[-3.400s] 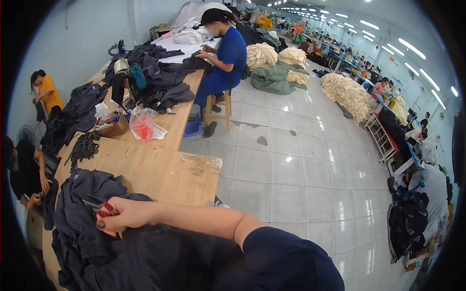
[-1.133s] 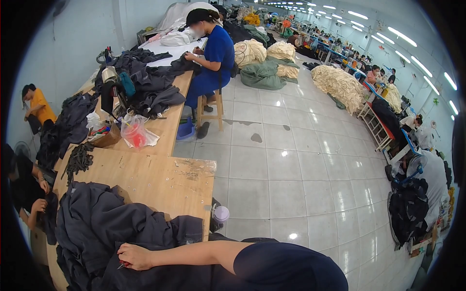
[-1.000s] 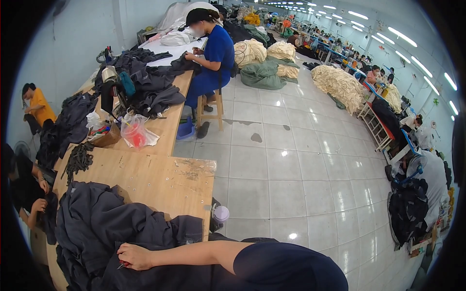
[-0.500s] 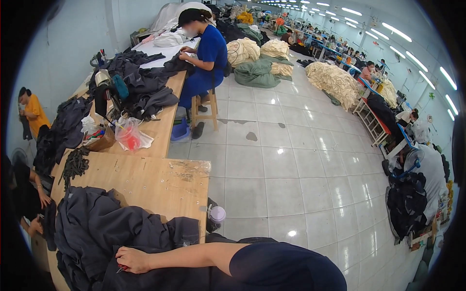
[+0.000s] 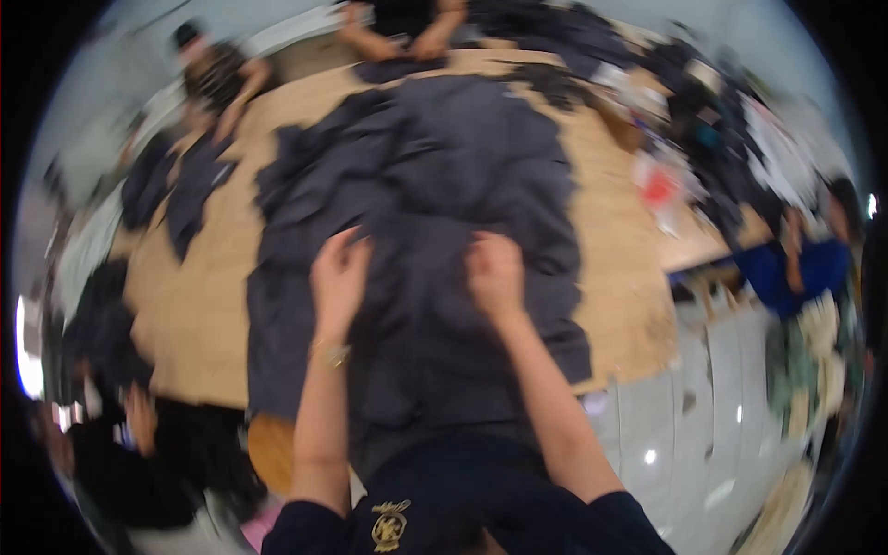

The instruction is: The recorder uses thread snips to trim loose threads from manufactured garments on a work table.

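Note:
A large heap of dark grey garments [image 5: 481,139] spreads over the wooden table [image 5: 629,319] in front of me, down to my body. Over the left part of the heap is my left hand [image 5: 338,277], its fingers curled toward the thumb; the wrist wears a watch [image 5: 336,355]. My right hand [image 5: 497,270] is closed above the cloth to the right. Motion blur and the curled fingers hide what either hand holds. The hands are apart, with dark grey cloth between them.
Across the table a person's hands [image 5: 430,42] work on dark cloth. Another person [image 5: 217,79] is at the far left, near a dark cloth piece [image 5: 196,190]. A red-and-clear plastic bag [image 5: 661,185] lies on the adjoining table. A person in blue [image 5: 795,268] sits at right.
My view has swung left and down to face the table. My left hand has come into view. The red-handled tool seen in my right hand before cannot be made out now.

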The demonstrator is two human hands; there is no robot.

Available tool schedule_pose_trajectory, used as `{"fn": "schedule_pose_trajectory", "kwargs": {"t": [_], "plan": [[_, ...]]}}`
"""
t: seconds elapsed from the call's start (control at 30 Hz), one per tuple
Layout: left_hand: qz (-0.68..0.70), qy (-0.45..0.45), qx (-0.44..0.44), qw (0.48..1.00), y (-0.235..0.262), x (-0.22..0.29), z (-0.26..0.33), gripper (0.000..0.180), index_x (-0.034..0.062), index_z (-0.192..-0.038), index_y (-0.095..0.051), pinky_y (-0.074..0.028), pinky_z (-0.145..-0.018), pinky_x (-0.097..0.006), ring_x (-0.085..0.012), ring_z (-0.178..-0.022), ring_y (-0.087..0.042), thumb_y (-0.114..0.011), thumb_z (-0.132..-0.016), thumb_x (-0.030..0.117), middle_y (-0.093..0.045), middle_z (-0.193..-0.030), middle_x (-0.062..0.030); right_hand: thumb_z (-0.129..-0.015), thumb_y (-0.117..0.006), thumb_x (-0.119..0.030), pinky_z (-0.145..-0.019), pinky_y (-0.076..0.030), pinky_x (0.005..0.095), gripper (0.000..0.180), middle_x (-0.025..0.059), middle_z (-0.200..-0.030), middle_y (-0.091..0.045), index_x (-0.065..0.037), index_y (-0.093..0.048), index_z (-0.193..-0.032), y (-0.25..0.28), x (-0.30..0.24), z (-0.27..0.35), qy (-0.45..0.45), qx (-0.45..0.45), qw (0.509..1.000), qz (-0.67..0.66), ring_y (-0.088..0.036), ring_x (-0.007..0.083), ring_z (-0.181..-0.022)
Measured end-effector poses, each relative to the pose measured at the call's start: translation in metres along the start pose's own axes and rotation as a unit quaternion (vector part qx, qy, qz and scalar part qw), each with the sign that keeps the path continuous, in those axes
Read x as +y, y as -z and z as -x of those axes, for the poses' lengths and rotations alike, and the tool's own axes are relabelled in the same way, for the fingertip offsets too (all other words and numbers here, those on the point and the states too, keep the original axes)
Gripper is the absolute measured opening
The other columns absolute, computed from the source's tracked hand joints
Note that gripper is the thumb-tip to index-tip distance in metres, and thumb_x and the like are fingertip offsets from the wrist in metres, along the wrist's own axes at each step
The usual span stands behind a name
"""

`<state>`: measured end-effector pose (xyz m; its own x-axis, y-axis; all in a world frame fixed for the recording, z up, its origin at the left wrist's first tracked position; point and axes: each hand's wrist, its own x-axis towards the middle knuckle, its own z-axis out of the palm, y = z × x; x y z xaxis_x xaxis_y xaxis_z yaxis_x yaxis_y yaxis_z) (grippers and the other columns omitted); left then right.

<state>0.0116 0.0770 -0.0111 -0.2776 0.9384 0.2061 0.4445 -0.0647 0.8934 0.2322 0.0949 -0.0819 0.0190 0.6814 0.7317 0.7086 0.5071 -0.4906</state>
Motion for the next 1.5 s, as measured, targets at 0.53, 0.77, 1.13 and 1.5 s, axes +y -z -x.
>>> {"fn": "schedule_pose_trajectory", "kwargs": {"t": [0.53,0.77,1.13,1.5], "plan": [[0.120,-0.001,0.003,0.993,0.010,-0.027,0.010,0.027,-0.0041,-0.106,-0.060,-0.045,-0.074,-0.021,-0.0067,-0.082,-0.058,-0.062,-0.086,0.013,-0.067,-0.093,-0.0034,-0.096,-0.046,-0.026,-0.050,-0.032,0.0206,0.031,0.0065,-0.069,-0.061,-0.003,-0.055,-0.077,0.012,-0.001,-0.001,-0.305,0.120,0.854,-0.405,-0.036,0.0036,-0.049],[0.145,0.017,-0.013,0.989,0.018,-0.031,0.011,0.027,-0.0044,-0.106,-0.060,-0.044,-0.072,-0.019,-0.0045,-0.080,-0.056,-0.064,-0.086,0.014,-0.065,-0.091,-0.0018,-0.097,-0.045,-0.027,-0.042,-0.033,0.0234,0.028,-0.0040,-0.053,-0.032,-0.004,-0.050,-0.082,0.058,-0.028,0.007,-0.384,0.124,0.775,-0.485,-0.031,0.0053,-0.043],[-0.066,-0.147,0.117,0.980,0.007,-0.001,0.031,0.035,0.0003,-0.113,-0.056,-0.043,-0.089,-0.029,-0.0221,-0.100,-0.057,-0.064,-0.080,0.005,-0.060,-0.108,-0.0109,-0.092,-0.055,-0.018,-0.042,-0.031,0.0190,0.016,-0.0068,-0.057,-0.041,-0.002,-0.058,-0.089,0.062,-0.011,0.015,-0.407,0.057,0.857,-0.312,-0.033,0.0015,-0.045],[-0.224,-0.394,-0.086,0.887,-0.108,0.030,0.019,0.035,0.0100,-0.104,-0.062,-0.032,-0.098,-0.043,-0.0280,-0.115,-0.048,-0.072,-0.072,0.022,-0.060,-0.104,-0.0076,-0.092,-0.057,-0.020,-0.041,-0.029,0.0182,0.020,-0.0065,-0.057,-0.048,-0.001,-0.064,-0.092,0.053,0.002,0.006,-0.443,0.073,0.809,-0.380,-0.039,0.0009,-0.045]]}}
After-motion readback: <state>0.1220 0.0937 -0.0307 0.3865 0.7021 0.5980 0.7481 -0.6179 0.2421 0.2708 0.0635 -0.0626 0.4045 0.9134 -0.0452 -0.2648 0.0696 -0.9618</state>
